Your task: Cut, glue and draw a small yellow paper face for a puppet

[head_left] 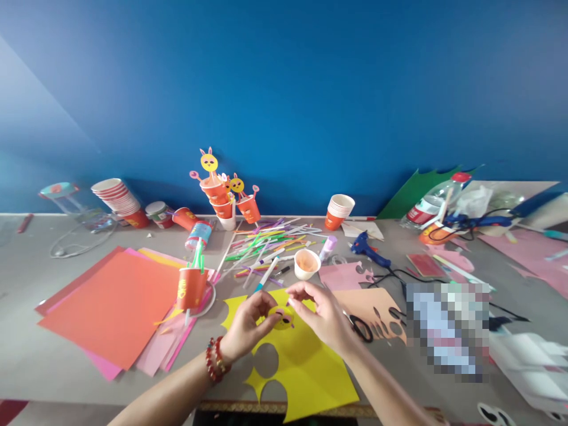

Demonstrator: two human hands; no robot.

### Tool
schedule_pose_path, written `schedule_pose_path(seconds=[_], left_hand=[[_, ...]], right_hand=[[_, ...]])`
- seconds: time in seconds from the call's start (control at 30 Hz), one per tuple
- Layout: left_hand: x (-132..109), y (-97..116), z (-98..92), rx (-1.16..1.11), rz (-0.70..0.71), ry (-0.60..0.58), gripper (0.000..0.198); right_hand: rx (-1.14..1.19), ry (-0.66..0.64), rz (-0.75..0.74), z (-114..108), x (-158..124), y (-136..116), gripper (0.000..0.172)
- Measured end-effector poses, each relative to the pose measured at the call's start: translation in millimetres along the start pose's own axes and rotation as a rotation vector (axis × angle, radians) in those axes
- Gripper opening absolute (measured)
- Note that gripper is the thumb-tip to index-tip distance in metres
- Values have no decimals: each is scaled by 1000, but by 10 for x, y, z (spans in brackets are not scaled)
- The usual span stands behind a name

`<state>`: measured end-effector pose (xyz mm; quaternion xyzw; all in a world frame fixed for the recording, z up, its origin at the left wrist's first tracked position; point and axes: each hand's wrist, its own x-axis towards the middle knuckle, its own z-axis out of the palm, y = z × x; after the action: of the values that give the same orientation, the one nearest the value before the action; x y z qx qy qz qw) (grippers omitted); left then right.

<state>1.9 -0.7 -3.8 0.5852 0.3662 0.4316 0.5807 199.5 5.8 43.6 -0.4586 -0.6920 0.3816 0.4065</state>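
My left hand (248, 326), with beaded bracelets (215, 358) at its wrist, pinches a small round yellow paper face (283, 319) with dark eyes and pink patches. The fingertips of my right hand (320, 312) are closed together at the upper right of the face. A tiny purple bit shows there, too small to name. Both hands are above a yellow sheet (306, 370) with round holes cut out of it. Just beyond them stands a white paper cup (307, 264) with something orange inside. Black-handled scissors (361, 328) lie right of my right forearm, partly hidden.
Orange paper sheets (115, 302) and a decorated cup (191, 289) are at left. Colourful sticks (270, 242) lie behind the hands. Cup figures (216, 192) and stacked cups (341, 208) stand along the wall. A blue glue gun (370, 249) trails a cable at right.
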Motion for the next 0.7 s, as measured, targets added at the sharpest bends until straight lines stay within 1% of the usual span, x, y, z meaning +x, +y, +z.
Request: schedule_pose_path(seconds=[0.2, 0.47, 0.7], left_hand=[[17, -8, 2, -46, -35, 6, 26], [8, -57, -11, -16, -64, 1, 28], [17, -77, -12, -87, -81, -8, 29]], right_hand=[[10, -23, 9, 27, 10, 39, 11], [-12, -62, 28, 33, 21, 49, 13], [13, -73, 40, 49, 11, 55, 12]])
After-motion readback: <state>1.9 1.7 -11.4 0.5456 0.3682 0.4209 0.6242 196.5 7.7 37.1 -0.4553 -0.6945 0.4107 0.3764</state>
